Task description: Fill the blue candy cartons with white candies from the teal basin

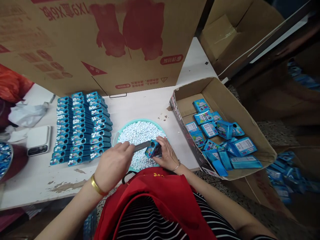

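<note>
**Scoop met by box over the basin**

Far out to the left of the left hand, a white scale (38, 140) is seen on the table (145, 103). Nearer, just beyond and left of that hand, the rows of blue boxes (81, 128) are laid flat in three tidy columns.

Now the left hand (113, 165): it is curled shut around the handle of a metal scoop (141, 146), and the scoop's tip is pointed to the right. Just ahead of both hands the teal basin (135, 121) is set, heaped with white pellets (140, 133).

The scoop's tip is met by the small blue box (153, 149), which is clamped in the right hand (168, 156) with its open end turned toward the scoop. Box and scoop are held low over the near edge of the basin, touching or very nearly so; which of the two cannot be told.

Well to the right of the right hand, an open carton (225, 96) is parked on the table's corner, and loose blue boxes (225, 140) are tumbled inside it.

The step in hand is judged to be the filling of one box from the scoop. What is called for next is a steady tilt of the scoop, with the box's mouth kept square to the tip and over the basin, so that stray pellets are caught there.
</note>
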Available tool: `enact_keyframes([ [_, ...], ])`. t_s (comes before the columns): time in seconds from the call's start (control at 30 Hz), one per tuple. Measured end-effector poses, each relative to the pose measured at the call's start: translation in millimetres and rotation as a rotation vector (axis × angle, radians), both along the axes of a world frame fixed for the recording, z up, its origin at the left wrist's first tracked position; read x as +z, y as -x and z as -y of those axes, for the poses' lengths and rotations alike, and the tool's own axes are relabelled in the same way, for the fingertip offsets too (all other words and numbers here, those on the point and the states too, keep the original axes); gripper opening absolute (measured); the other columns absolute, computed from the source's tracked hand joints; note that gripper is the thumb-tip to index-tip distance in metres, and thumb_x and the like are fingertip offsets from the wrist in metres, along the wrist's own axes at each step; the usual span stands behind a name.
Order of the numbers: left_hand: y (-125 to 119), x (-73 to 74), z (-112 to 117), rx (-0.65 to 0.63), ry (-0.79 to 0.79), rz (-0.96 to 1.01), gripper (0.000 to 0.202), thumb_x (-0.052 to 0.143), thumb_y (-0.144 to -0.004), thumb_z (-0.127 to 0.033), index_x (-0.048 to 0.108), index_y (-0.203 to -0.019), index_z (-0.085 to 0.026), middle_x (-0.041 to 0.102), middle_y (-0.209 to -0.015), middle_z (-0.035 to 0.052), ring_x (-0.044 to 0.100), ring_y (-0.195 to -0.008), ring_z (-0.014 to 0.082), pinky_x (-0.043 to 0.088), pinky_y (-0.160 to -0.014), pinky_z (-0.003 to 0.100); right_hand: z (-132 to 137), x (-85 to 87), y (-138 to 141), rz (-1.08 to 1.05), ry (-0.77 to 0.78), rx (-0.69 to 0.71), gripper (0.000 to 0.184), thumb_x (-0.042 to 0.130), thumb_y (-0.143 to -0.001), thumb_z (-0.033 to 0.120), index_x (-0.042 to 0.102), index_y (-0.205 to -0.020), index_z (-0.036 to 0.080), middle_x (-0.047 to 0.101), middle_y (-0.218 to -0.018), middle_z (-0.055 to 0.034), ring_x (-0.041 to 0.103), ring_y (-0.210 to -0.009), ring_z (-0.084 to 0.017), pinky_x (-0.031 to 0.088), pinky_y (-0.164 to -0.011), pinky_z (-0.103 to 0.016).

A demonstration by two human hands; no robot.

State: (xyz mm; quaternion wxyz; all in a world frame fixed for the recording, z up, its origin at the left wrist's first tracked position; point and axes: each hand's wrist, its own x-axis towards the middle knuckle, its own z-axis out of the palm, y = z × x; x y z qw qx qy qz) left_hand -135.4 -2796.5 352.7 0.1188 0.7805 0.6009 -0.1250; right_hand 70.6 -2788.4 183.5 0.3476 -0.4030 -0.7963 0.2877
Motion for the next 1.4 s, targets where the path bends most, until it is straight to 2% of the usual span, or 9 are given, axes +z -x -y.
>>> enact_keyframes([
  [0.1, 38.3, -34.2, 14.3, 0.139, 0.008, -0.016, 0.021, 0.04, -0.09, -0.029, 0.058, -0.097, -0.021, 0.059, -0.091, 0.0055, 0.057, -0.084, 0.0207, 0.042, -0.064, 0.029, -2.0, 0.3, -8.0, -0.061, 0.08, -0.061, 0.076, 0.066, -0.072, 0.024, 0.025, -0.135, 0.022, 0.043, -0.134, -0.0166, 0.04, -0.13, -0.031, 0.032, -0.109, -0.056],
  [0.2, 60.6, -87.3, 31.3, 0.222, 0.084, -0.023, 0.019, 0.041, -0.089, -0.024, 0.057, -0.096, -0.019, 0.06, -0.092, 0.0075, 0.057, -0.085, 0.0216, 0.043, -0.068, 0.03, -4.3, 1.7, -18.3, -0.116, 0.172, -0.145, 0.079, 0.07, -0.07, 0.028, 0.026, -0.134, 0.021, 0.043, -0.134, -0.0162, 0.042, -0.128, -0.03, 0.037, -0.106, -0.052],
  [0.37, 31.0, -166.7, 32.8, 0.314, 0.073, 0.176, 0.016, 0.041, -0.088, -0.019, 0.055, -0.097, -0.019, 0.06, -0.101, 0.0104, 0.055, -0.098, 0.0245, 0.044, -0.078, 0.034, -2.4, -0.7, -28.4, -0.09, 0.292, -0.246, 0.084, 0.075, -0.066, 0.036, 0.028, -0.134, 0.022, 0.046, -0.131, -0.014, 0.05, -0.119, -0.028, 0.042, -0.101, -0.046],
  [0.47, 12.4, -188.0, 24.3, 0.334, 0.054, 0.25, 0.018, 0.039, -0.088, -0.018, 0.054, -0.099, -0.019, 0.059, -0.105, 0.0103, 0.055, -0.101, 0.0243, 0.045, -0.08, 0.035, 1.9, -3.5, -28.0, -0.079, 0.333, -0.264, 0.085, 0.077, -0.064, 0.04, 0.03, -0.132, 0.021, 0.048, -0.128, -0.0134, 0.052, -0.117, -0.028, 0.044, -0.099, -0.045],
  [0.57, 14.9, -193.1, 25.4, 0.342, 0.045, 0.337, 0.021, 0.042, -0.087, -0.019, 0.052, -0.105, -0.019, 0.06, -0.108, 0.0087, 0.056, -0.102, 0.0219, 0.046, -0.084, 0.033, 5.8, -4.3, -26.1, -0.078, 0.358, -0.268, 0.084, 0.077, -0.064, 0.042, 0.031, -0.132, 0.021, 0.049, -0.128, -0.0134, 0.052, -0.117, -0.028, 0.044, -0.099, -0.045],
  [0.77, 37.9, -168.7, 41.4, 0.321, 0.019, 0.519, 0.023, 0.044, -0.09, -0.033, 0.051, -0.107, -0.019, 0.062, -0.103, 0.0068, 0.059, -0.094, 0.0175, 0.048, -0.083, 0.03, 5.3, -3.1, -27.6, -0.05, 0.288, -0.215, 0.082, 0.074, -0.068, 0.037, 0.028, -0.134, 0.021, 0.046, -0.13, -0.0149, 0.049, -0.12, -0.029, 0.043, -0.1, -0.048],
  [1.0, 37.4, -86.5, 25.3, 0.163, -0.024, 0.626, 0.024, 0.046, -0.092, -0.034, 0.053, -0.108, -0.018, 0.06, -0.089, 0.0044, 0.058, -0.081, 0.0148, 0.046, -0.074, 0.027, -2.6, -3.3, -20.5, 0.037, 0.021, -0.083, 0.075, 0.067, -0.072, 0.025, 0.027, -0.136, 0.019, 0.045, -0.132, -0.0173, 0.043, -0.127, -0.032, 0.034, -0.107, -0.059],
  [1.13, 24.7, -44.5, 7.8, 0.009, 0.011, 0.437, 0.022, 0.044, -0.092, -0.031, 0.054, -0.107, -0.018, 0.062, -0.093, 0.0056, 0.059, -0.085, 0.0166, 0.046, -0.073, 0.028, -4.6, -2.4, -9.9, 0.019, -0.059, -0.03, 0.074, 0.064, -0.073, 0.021, 0.027, -0.137, 0.017, 0.044, -0.134, -0.0188, 0.041, -0.129, -0.032, 0.035, -0.107, -0.059],
  [1.4, -29.3, 18.7, -11.2, -0.151, 0.059, -0.138, 0.017, 0.042, -0.088, -0.013, 0.058, -0.091, -0.017, 0.061, -0.085, 0.0065, 0.06, -0.078, 0.0233, 0.044, -0.059, 0.032, -1.4, 0.2, 5.8, -0.046, -0.057, 0.014, 0.075, 0.065, -0.075, 0.025, 0.024, -0.138, 0.02, 0.046, -0.132, -0.0181, 0.04, -0.13, -0.032, 0.036, -0.107, -0.059],
])
